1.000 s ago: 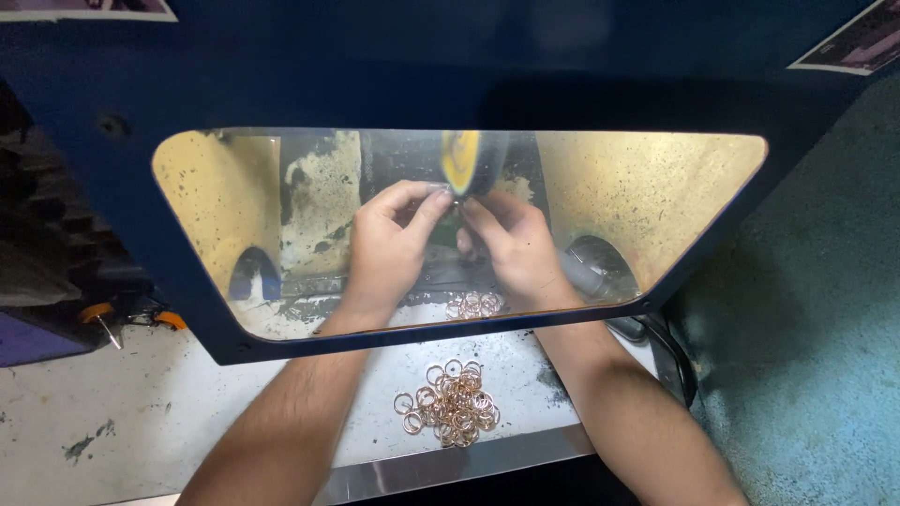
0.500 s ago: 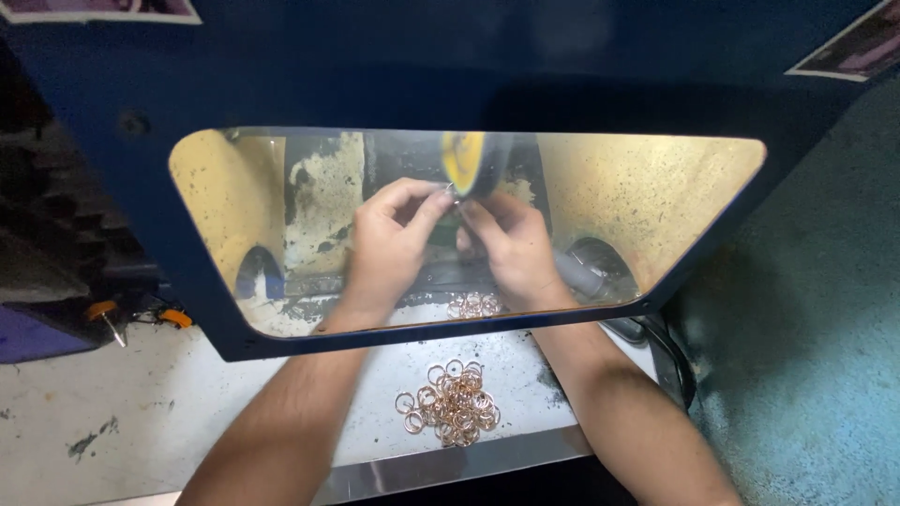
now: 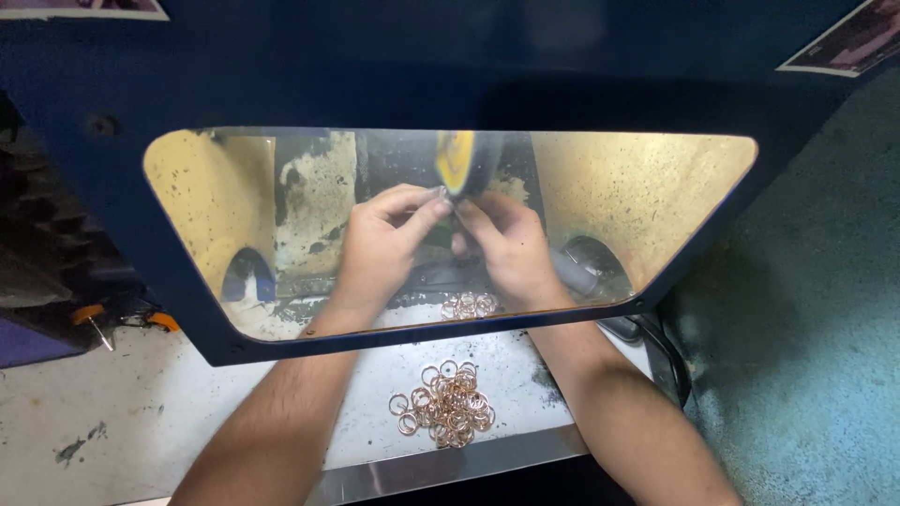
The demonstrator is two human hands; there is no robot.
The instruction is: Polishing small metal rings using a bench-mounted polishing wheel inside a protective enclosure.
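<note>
Two hands meet behind the clear guard window (image 3: 656, 197): your left hand (image 3: 380, 245) and right hand (image 3: 502, 248) press their fingers together on something tiny at the yellow buffing wheel (image 3: 457, 161), too small to make out. Glare blurs the chamber. Coppery rings (image 3: 448, 405) lie heaped on the desk (image 3: 187, 412) near you, more rings (image 3: 469, 305) behind the window. Printed sheets (image 3: 848, 42) sit cut off at both top corners.
</note>
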